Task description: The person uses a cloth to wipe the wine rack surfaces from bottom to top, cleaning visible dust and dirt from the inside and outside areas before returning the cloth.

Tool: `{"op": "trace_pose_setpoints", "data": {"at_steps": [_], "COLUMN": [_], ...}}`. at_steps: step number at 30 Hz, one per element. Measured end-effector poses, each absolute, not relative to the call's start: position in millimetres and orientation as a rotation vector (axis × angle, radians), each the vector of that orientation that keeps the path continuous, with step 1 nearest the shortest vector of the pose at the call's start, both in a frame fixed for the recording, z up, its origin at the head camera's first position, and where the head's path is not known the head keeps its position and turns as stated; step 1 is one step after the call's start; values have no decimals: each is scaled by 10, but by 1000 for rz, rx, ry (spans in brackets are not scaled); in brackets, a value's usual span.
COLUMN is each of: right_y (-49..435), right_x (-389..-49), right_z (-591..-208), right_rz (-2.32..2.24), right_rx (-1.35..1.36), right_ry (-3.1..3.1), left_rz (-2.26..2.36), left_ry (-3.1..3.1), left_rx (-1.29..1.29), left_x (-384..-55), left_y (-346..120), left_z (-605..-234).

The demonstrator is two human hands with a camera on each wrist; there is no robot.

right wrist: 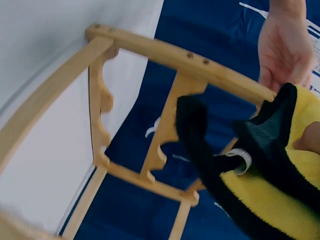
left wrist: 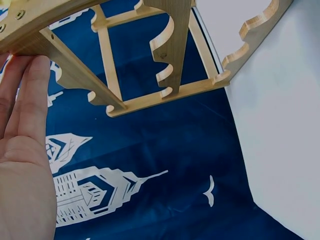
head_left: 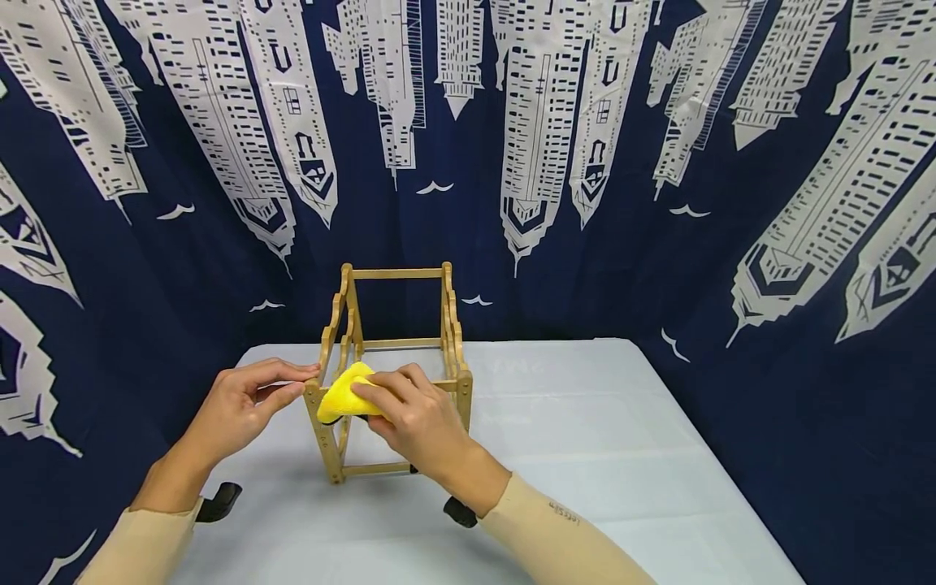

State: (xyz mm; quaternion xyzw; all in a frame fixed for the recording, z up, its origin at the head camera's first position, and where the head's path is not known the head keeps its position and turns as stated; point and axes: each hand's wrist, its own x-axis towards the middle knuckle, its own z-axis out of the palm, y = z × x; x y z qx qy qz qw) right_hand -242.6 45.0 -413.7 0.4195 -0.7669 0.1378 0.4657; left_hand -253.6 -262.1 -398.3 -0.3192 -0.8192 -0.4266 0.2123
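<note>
A wooden rack (head_left: 398,469) with scalloped side rails stands upright on the table. My right hand (head_left: 420,418) grips a bunched yellow cloth (head_left: 344,398) in front of the rack's near top bar, close to its left corner. In the right wrist view the cloth (right wrist: 300,172) shows black edging and a small white tag. My left hand (head_left: 241,406) is at the rack's near left top corner, its fingers extended against the wood. In the left wrist view those fingers (left wrist: 35,95) meet the underside of the rail (left wrist: 75,62). Part of the right palm is hidden.
The rack stands on a white-covered table (head_left: 570,439), whose surface stretches to the right. Behind and at both sides hangs a dark blue curtain (head_left: 600,284) printed with white buildings and birds. Black wrist straps (head_left: 219,502) show below the hands.
</note>
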Motion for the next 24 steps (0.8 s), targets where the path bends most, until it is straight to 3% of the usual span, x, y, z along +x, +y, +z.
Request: {"op": "trace_pose_setpoints", "data": {"at_steps": [12,24], "right_y": [1209,446], "right_x": [-2282,-2387], "right_z": [-4148,-4170], "right_rz": [358,274], "right_rx": [867,907], "right_ry": [-1966,-1900], "left_rz": [-1270,-1241], "left_ry": [-2233,-2274], "left_rx": [-885,-878], "left_x": [-2529,-2526], "left_y": [-2616,-2625], "left_z": [-4029,-3996]}}
